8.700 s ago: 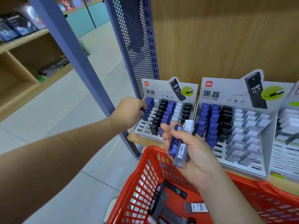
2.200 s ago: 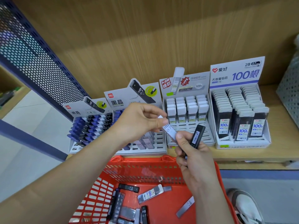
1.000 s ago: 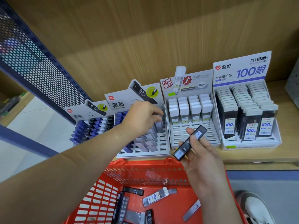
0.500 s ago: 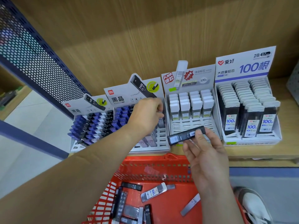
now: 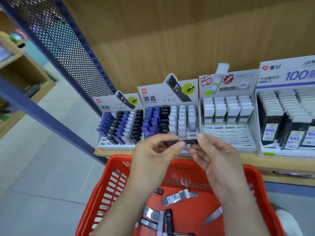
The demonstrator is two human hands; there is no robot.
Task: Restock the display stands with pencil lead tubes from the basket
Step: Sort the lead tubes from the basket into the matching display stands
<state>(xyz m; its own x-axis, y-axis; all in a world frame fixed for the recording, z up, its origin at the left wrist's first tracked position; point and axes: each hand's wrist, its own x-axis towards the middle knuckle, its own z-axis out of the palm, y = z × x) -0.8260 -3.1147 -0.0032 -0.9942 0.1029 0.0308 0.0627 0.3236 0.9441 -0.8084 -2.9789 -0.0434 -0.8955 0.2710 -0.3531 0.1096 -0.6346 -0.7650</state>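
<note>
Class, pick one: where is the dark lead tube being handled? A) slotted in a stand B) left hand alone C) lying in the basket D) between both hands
D: the left hand and right hand each pinch one end of the dark tube, above the red basket.

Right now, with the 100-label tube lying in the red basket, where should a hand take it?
Pinch the labelled tube across its long edges near the middle, coming down from above. It lies flat and slanted on the basket floor, long edges exposed, and the walls hinder a sideways reach.
</note>
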